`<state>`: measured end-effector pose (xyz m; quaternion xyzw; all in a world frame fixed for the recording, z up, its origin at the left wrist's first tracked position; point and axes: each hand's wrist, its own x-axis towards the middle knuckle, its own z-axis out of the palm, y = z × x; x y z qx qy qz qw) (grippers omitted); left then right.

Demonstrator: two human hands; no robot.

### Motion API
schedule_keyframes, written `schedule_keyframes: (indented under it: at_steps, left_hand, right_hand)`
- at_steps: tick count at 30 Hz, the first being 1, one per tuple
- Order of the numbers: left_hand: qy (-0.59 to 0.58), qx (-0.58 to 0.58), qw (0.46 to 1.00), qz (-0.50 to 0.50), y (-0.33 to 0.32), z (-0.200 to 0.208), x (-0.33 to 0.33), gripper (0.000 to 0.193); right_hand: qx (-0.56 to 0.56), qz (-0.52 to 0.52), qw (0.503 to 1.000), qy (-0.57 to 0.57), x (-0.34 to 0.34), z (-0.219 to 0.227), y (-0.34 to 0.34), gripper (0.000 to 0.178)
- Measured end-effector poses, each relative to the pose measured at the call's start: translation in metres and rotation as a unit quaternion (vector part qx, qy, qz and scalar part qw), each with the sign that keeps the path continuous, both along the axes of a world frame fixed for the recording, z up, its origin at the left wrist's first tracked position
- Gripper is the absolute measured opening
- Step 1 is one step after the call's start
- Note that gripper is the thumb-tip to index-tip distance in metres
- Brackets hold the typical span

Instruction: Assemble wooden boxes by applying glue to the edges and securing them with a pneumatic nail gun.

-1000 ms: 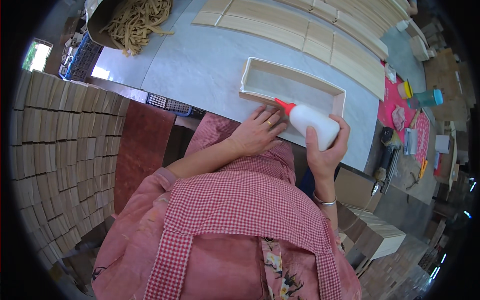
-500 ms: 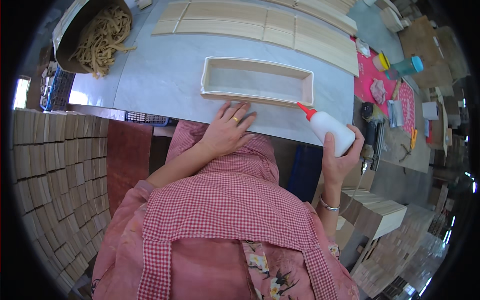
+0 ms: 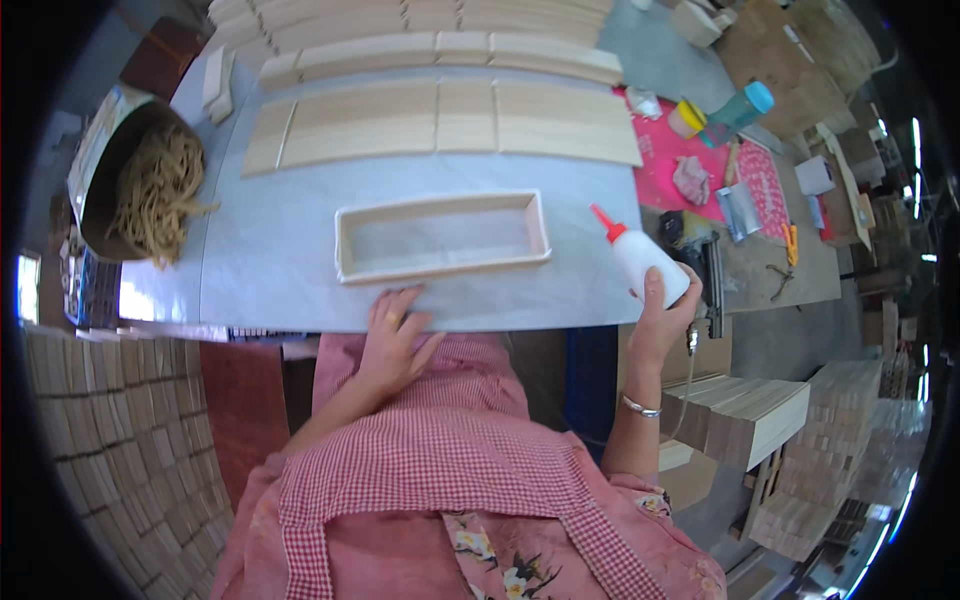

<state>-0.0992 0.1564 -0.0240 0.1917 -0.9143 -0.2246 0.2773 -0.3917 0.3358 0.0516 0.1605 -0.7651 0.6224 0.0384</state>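
While I look from far away through the head camera, I see the right hand (image 3: pixel 664 312) at the right of the picture's centre, its fingers and thumb closed around a white bottle (image 3: pixel 643 262). The bottle is tilted, and its red nozzle (image 3: pixel 606 224) points toward the upper left of the picture. The left hand (image 3: pixel 393 345) is below the centre, with its fingers spread apart, and I see nothing held in it. Its fingertips are just beside the near wall of a wooden box frame (image 3: pixel 445 271); whether they touch it, I cannot tell. This box frame, long and rectangular, lies near the middle of the picture on the grey table (image 3: pixel 270 290), and a white line follows its rim. The bottle is apart from it, to the right. Above it I see flat wooden boards (image 3: pixel 360 125), at the left a container (image 3: pixel 100 145) with tan strips (image 3: pixel 160 200), and at the upper right a pink mat (image 3: pixel 653 150).
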Motion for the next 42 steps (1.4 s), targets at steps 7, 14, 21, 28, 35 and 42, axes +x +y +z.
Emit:
schedule_keyframes:
  at_steps: [7,14,21,28,35,42]
  left_hand:
    - [-0.023,0.038,0.997,0.069,-0.008,0.024,0.025,0.02]
    - [-0.013,0.034,0.992,0.123,-0.02,0.003,0.048,0.026]
    - [0.006,0.095,0.991,0.094,-0.039,-0.006,0.053,0.028]
    - [-0.01,0.064,0.99,0.128,-0.05,-0.026,0.056,0.025]
    - [-0.022,0.123,0.988,0.095,-0.051,-0.011,0.053,0.017]
    - [0.001,0.054,0.998,-0.022,-0.051,0.001,0.068,0.013]
  right_hand:
    - [0.085,-0.083,0.978,0.173,-0.174,-0.029,-0.055,0.037]
    - [0.341,-0.055,0.911,0.227,-0.297,-0.072,-0.107,0.046]
    - [0.395,-0.007,0.908,0.138,-0.308,-0.047,-0.089,0.041]
    - [0.453,-0.201,0.858,0.138,-0.208,0.081,0.098,0.043]
    - [0.636,-0.344,0.672,-0.161,-0.129,0.098,0.346,0.083]
    - [0.557,-0.353,0.709,-0.251,-0.11,0.087,0.358,0.081]
